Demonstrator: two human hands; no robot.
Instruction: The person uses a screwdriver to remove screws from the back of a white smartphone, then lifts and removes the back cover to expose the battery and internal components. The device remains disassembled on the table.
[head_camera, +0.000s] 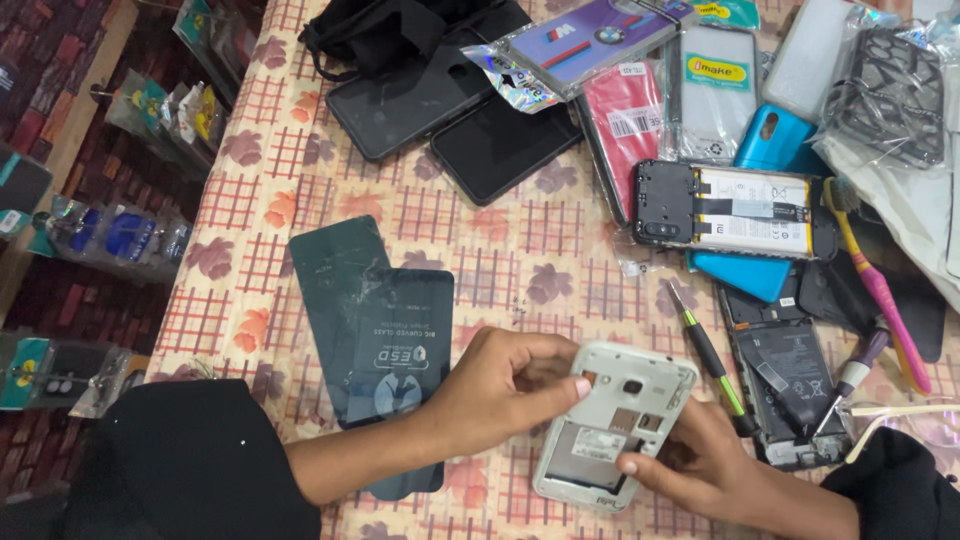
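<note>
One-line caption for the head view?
Both hands, left hand and right hand, hold an opened white phone over a floral tablecloth strewn with phone parts.

Clear-wrapped phone-case packages at table's far edge

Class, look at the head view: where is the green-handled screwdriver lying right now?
The screwdriver lies on the tablecloth right of centre, just right of the white phone that both hands hold, and left of an opened black phone.

A worktop under a cream cloth with red checks and flowers stands beside a dark patterned floor, in even light.
</note>
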